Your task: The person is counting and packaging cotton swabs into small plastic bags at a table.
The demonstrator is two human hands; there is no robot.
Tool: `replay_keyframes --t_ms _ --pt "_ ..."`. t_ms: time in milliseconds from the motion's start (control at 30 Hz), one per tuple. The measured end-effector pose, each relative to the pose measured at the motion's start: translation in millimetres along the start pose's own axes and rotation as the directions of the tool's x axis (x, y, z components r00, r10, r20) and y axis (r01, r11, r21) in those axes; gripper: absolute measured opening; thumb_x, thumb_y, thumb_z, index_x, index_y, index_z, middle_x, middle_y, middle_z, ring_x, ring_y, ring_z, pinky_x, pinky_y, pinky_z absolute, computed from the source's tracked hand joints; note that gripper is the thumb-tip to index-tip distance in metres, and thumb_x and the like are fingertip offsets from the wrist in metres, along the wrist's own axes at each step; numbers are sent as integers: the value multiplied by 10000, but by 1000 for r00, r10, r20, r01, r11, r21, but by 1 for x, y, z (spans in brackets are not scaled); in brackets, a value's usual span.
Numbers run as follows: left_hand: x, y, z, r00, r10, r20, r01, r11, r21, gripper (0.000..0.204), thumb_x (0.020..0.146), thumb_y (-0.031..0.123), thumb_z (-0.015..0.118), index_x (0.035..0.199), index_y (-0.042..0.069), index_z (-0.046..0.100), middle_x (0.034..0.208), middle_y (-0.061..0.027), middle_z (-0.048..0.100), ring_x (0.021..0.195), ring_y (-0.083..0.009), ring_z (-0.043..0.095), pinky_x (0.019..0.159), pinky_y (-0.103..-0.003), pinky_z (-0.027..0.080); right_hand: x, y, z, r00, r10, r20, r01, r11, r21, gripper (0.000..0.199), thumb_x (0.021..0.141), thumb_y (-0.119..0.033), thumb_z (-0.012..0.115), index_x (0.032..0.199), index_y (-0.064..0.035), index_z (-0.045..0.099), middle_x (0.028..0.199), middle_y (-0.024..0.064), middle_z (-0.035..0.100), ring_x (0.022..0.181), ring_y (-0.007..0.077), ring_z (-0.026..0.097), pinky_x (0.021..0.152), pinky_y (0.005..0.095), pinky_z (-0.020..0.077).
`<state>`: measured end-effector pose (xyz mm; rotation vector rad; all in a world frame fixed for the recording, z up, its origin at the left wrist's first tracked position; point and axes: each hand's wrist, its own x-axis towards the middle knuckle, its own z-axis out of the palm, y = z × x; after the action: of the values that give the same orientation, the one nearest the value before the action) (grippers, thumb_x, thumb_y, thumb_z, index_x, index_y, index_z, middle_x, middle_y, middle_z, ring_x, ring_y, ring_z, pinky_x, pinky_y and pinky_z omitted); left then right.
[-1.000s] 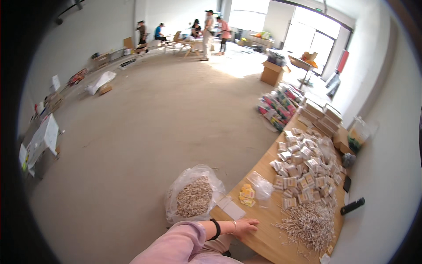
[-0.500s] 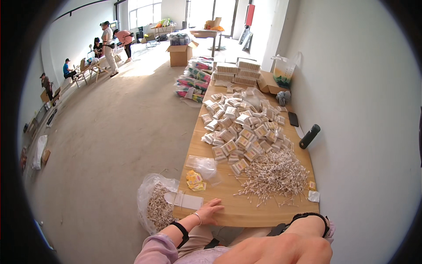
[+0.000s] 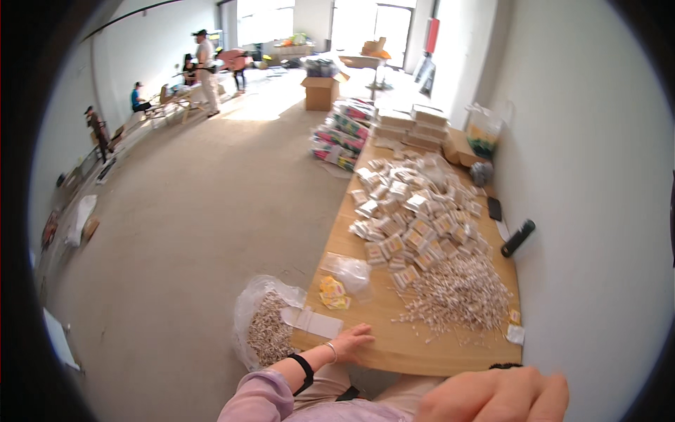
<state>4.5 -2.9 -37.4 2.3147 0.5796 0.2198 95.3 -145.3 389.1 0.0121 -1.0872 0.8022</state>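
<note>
Because the right hand point(image 3: 496, 396) is cropped, its grip is unclear.

right hand point(image 3: 496, 399) now in view, big and close at the bottom, person in pink point(image 3: 232, 60) bent over now, standing taller before

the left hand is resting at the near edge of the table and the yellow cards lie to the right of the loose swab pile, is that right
Not quite: the head view shows the yellow cards left of the loose swab pile. The left hand does rest at the table's near edge.
</note>
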Motion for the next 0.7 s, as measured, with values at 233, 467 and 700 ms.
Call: replay_keyframes --t_ms 233,467,700 --pt "5 12 -2 1000 -8 21 9 1000 -15 820 538 146 825 1280 101 478 1450 -180 265 1357 -351 220 1108 -388 246 35 -32 -31 815 228 532 -242 969 -43 108 795 -15 666 900 -27 689 883 145 609 716 213 577 569 271 463" --pt "1 17 -8 999 -27 26 26 1000 13 834 526 129 807 1288 89 471 1455 -174 258 1359 -341 217 1110 -386 243 28 -35 -38 831 23 556 -83 993 83 94 760 -26 704 847 -34 668 893 119 591 721 206 578 577 259 452" --pt "11 9 3 999 35 33 -33 998 -57 822 531 173 826 1274 90 486 1439 -183 287 1349 -343 241 1105 -373 256 37 -30 -26 846 220 486 -262 965 20 110 826 -98 664 914 -31 666 860 106 573 713 193 559 590 259 470"
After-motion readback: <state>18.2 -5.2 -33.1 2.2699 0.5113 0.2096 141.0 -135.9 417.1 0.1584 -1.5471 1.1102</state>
